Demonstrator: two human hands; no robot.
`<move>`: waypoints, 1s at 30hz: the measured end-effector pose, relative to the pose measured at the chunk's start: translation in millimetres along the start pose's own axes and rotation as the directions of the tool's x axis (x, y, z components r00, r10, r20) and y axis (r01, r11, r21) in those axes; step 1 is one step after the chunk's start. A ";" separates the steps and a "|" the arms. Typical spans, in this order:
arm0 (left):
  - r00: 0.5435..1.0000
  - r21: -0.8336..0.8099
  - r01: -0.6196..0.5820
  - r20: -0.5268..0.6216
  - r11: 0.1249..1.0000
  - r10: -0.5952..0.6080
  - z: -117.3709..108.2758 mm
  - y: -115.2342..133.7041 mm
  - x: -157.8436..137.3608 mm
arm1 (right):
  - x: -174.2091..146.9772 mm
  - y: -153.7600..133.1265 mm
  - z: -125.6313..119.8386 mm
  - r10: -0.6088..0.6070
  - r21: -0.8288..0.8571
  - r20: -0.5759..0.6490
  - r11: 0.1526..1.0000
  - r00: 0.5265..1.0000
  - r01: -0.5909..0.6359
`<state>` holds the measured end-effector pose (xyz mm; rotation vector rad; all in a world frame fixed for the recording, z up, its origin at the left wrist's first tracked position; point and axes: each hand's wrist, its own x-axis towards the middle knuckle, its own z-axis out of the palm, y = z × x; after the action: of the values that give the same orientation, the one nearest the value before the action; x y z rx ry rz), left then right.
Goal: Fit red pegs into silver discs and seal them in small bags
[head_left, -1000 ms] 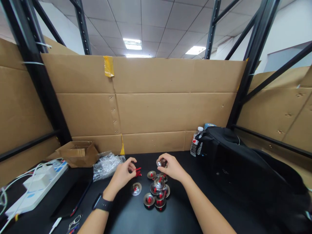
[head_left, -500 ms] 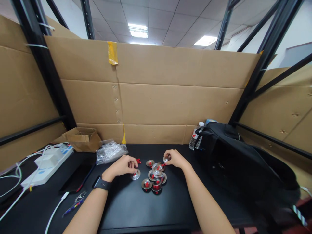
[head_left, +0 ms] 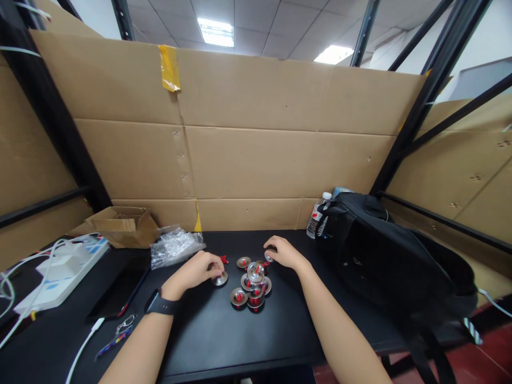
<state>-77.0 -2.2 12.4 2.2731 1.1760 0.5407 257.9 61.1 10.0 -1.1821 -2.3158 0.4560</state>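
Several small metal finger cymbals with red cords sit bunched in the middle of the black table, and the topmost finger cymbal rests on others. Left of this pile, my left hand has its fingers closed on the top of a single finger cymbal, low at the table. At the far right side of the pile, my right hand pinches another finger cymbal, partly covered by the fingers. Just past my left fingertips lies a red cord.
A black backpack and a water bottle stand at the right. On the left are a crumpled plastic bag, an open cardboard box, a phone, scissors and a power strip. Cardboard walls enclose the back.
My right hand has drawn slightly back from the pile with its cymbal. The cymbal under my left hand now lies flatter. The camera view has shifted a little.
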 end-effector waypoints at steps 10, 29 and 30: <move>0.910 -0.139 -0.151 -0.407 0.979 0.082 16.2 29.4 12.3 | -2.6 -82.7 38.5 -0.242 0.284 -0.080 0.924 0.967 0.255; 0.832 0.021 -0.223 -0.516 0.975 0.202 34.0 40.8 19.8 | 0.7 -92.0 56.2 0.109 0.911 0.002 0.411 0.994 -0.047; 0.838 0.011 -0.226 -0.507 0.974 0.200 33.5 40.9 19.7 | 0.8 -92.5 56.3 0.105 0.914 0.004 0.404 0.994 -0.047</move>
<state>-22.0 -14.5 13.2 2.3012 1.1187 1.3062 165.1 5.4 10.2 -0.6675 -1.4634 1.4825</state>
